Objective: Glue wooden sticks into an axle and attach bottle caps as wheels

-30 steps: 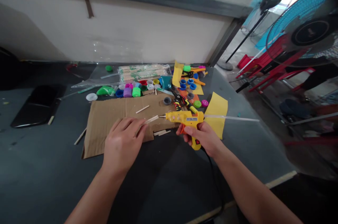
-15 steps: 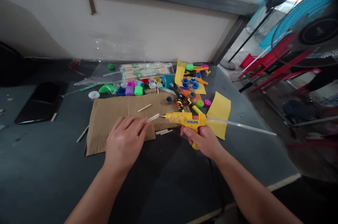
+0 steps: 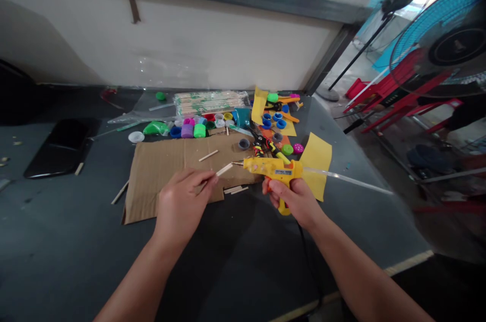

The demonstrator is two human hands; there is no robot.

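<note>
My left hand (image 3: 186, 198) pinches a short wooden stick (image 3: 225, 169) between thumb and fingers, above a brown cardboard sheet (image 3: 152, 175). My right hand (image 3: 298, 198) is wrapped round the handle of a yellow hot glue gun (image 3: 271, 169), a finger at its orange trigger. The gun's metal nozzle points left and is at or very close to the stick's tip; contact is hard to make out. A long clear glue stick (image 3: 347, 182) juts from the gun's back. Beneath the hands, small cut sticks (image 3: 236, 190) lie by the cardboard's edge, and another stick (image 3: 208, 155) rests on it.
Behind the cardboard are colourful bottle caps (image 3: 187, 129), pliers (image 3: 261, 141) and a plastic pack of wooden sticks (image 3: 210, 103). Yellow paper (image 3: 319, 160) lies right of the gun. A black phone (image 3: 56, 147) is at left. A fan (image 3: 448, 43) stands beyond the table's right side.
The glue gun has shifted slightly right, and its orange trigger now shows. My left hand has turned a little, with the stick still pinched and its tip near the nozzle.
</note>
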